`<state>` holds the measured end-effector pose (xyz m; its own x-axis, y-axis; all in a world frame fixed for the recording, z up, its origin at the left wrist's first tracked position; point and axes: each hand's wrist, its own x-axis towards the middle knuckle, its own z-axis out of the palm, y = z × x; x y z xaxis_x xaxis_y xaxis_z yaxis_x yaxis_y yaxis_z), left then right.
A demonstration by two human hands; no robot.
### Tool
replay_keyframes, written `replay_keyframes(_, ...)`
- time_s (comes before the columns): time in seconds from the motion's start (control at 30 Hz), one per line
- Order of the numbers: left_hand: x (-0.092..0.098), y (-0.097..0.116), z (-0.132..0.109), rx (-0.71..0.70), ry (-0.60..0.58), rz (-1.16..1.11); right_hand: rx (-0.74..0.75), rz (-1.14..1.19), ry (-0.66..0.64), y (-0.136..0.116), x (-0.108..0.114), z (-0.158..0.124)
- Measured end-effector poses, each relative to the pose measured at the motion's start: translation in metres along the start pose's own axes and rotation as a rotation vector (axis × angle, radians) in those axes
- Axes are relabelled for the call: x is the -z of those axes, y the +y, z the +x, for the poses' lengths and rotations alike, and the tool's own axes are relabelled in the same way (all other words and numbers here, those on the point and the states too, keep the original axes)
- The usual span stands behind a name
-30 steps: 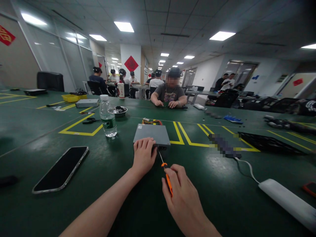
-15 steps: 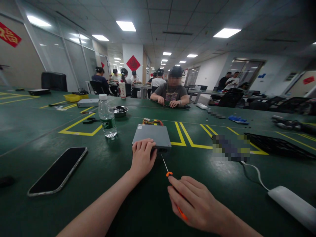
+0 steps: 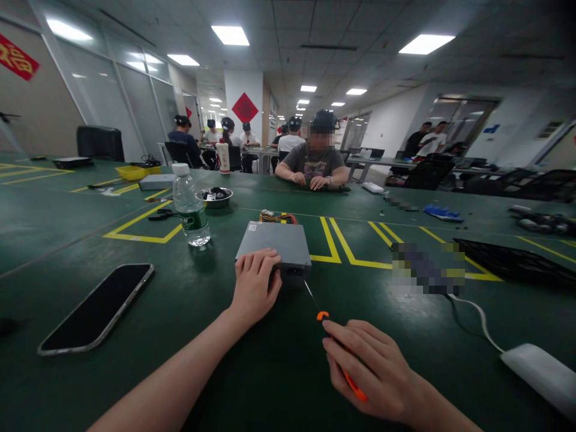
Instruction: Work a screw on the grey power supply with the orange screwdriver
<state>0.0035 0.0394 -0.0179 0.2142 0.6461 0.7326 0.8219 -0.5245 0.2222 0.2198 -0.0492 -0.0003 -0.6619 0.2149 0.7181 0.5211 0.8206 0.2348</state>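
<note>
A grey computer power supply [image 3: 275, 241] lies on the green table in front of me, its socket side facing me and its bundle of coloured cables [image 3: 279, 218] at the back. My left hand [image 3: 255, 279] grips its near left edge, fingers across the top and thumb at the front face. In my right hand [image 3: 371, 363] is a screwdriver [image 3: 323, 315] with an orange and dark handle. Its thin shaft points up and away, the tip close to the lower front edge right of the socket. Whether the tip touches the casing, I cannot tell.
Left of the power supply stand a water bottle [image 3: 191, 207] and a metal bowl [image 3: 216, 198] of dark parts. A phone [image 3: 99, 307] lies nearer me. To the right are a white power bank-like block [image 3: 542, 375] with a cable and a black mesh panel [image 3: 517, 261]. A person [image 3: 317, 162] sits opposite.
My right hand and the screwdriver have shifted to the right, and the tip now sits nearer the front right corner. My left hand keeps its hold on the power supply. The view has shifted slightly.
</note>
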Motion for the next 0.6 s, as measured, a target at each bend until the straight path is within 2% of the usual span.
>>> replay_keyframes(0.6,0.0009,0.0013,0.0001,0.000,0.003,0.026,-0.021,-0.042,-0.033,0.0025,0.0007,0.0000)
